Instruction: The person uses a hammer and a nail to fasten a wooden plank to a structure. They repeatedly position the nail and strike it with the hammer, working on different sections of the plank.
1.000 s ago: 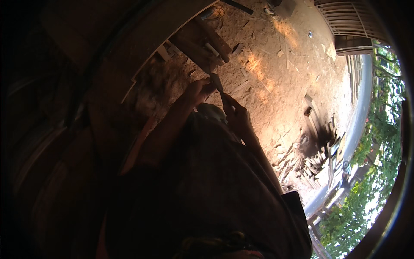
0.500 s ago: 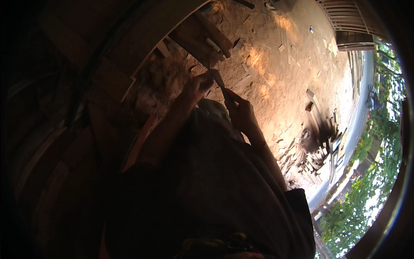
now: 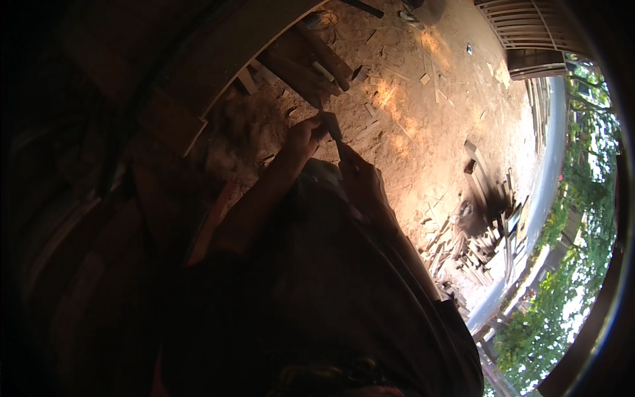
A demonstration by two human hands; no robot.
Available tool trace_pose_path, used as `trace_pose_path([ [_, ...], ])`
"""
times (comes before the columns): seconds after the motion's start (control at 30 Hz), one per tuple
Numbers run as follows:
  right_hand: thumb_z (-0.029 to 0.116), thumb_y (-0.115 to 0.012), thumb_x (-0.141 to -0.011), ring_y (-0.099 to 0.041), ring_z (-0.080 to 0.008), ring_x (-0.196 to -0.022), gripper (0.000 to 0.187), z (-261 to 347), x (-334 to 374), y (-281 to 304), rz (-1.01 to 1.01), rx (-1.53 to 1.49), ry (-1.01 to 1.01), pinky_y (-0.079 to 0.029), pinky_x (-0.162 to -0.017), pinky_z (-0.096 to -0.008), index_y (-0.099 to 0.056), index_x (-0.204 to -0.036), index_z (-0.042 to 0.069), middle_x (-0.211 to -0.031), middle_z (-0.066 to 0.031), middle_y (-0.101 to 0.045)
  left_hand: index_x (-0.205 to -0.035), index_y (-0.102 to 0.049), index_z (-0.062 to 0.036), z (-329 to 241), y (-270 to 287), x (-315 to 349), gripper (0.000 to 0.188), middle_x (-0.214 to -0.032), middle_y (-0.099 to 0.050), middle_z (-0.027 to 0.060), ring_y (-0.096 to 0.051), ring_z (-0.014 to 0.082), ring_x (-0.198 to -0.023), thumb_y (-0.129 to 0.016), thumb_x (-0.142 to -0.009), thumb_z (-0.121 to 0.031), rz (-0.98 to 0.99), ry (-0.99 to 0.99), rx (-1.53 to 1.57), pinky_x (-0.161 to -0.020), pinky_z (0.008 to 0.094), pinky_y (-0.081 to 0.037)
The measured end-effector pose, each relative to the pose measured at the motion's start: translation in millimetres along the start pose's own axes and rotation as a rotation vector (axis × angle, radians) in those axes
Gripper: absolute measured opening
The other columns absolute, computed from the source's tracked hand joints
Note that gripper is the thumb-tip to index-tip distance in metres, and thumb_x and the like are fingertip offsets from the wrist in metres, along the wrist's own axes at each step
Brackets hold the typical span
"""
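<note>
In shadow, out in front of my body, my two hands work close together. My right hand is closed around the lower end of a narrow hand tool. The tool's wider, flat, dark head points up and left; its exact kind is too dark to tell. Beside that head, my left hand is closed with the thumb side up. A thin dark tip shows just above its fingers, but what it grips is mostly hidden. My dark clothing fills the space below both hands.
Dark wooden boards lie beyond my left hand, beside a large panel edge. Wood scraps are strewn over the dirt floor. A pile of offcuts lies to the right. A slatted wooden piece stands far right.
My right hand has shifted slightly left and down, its knuckles turning more upward. The tool's head stays beside my left hand, which has moved slightly right. The view has shifted a little.
</note>
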State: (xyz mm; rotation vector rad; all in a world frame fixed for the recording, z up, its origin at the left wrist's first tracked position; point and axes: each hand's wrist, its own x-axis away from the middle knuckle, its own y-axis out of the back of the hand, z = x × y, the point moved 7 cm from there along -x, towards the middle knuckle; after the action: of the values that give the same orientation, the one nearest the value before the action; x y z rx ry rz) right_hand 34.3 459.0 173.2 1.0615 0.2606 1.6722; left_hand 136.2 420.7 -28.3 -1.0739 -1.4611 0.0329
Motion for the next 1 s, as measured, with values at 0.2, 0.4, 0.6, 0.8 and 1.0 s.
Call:
trace_pose_path([
  [0.2,0.025,-0.055,-0.1,-0.073,-0.0343,-0.1,0.041,16.8,-3.8,-2.7,0.005,0.005,-0.017,-0.056,-0.081,-0.0435,-0.059,-0.14,0.015,-0.102,-0.0235,-0.072,-0.117,-0.063,0.0084,10.6,13.3,-9.3,0.021,-0.115,-0.065,0.0153,-0.062,0.0263,-0.107,-0.059,-0.099,-0.003,0.007,0.006,0.046,-0.095,0.0352,-0.055],
  [0.4,0.027,-0.056,-0.1,-0.074,-0.0323,-0.086,0.041,-1.2,-38.9,-10.9,-0.088,0.088,0.227,-0.056,-0.072,-0.0456,-0.059,-0.14,0.018,-0.087,-0.0204,-0.072,-0.115,-0.063,0.0052,6.9,17.0,-26.1,0.02,-0.112,-0.064,0.0153,-0.063,0.0237,-0.102,-0.061,-0.1,-0.008,0.11,0.023,-0.019,-0.091,0.0348,-0.056],
  [0.6,0.029,-0.061,-0.1,-0.057,-0.0102,-0.056,0.043,-54.6,-33.5,-9.8,0.021,-0.172,-0.059,-0.049,-0.054,-0.0341,-0.06,-0.142,0.02,-0.069,-0.0048,-0.063,-0.117,-0.063,0.0053,4.8,10.5,-15.4,0.023,-0.108,-0.064,0.0127,-0.064,0.0212,-0.101,-0.061,-0.101,-0.011,0.207,0.05,-0.014,-0.091,0.0315,-0.057],
  [0.8,0.027,-0.062,-0.099,-0.054,-0.007,-0.056,0.045,-60.5,-11.9,-10.1,0.025,-0.172,-0.028,-0.044,-0.052,-0.0301,-0.059,-0.143,0.019,-0.068,-0.002,-0.062,-0.118,-0.059,0.0065,2.8,4.9,-3.5,0.021,-0.116,-0.063,0.0169,-0.066,0.0248,-0.103,-0.057,-0.102,-0.007,0.189,0.148,0.039,-0.09,0.0317,-0.061],
  [1.0,0.024,-0.062,-0.098,-0.058,-0.011,-0.062,0.045,-51.4,-6.5,-5.4,-0.027,-0.135,-0.01,-0.049,-0.06,-0.0329,-0.06,-0.142,0.015,-0.074,-0.0081,-0.068,-0.123,-0.058,0.0067,8.2,8.2,-5.2,0.025,-0.119,-0.061,0.0172,-0.062,0.0267,-0.113,-0.057,-0.102,-0.007,0.153,0.157,0.074,-0.093,0.0339,-0.061],
])
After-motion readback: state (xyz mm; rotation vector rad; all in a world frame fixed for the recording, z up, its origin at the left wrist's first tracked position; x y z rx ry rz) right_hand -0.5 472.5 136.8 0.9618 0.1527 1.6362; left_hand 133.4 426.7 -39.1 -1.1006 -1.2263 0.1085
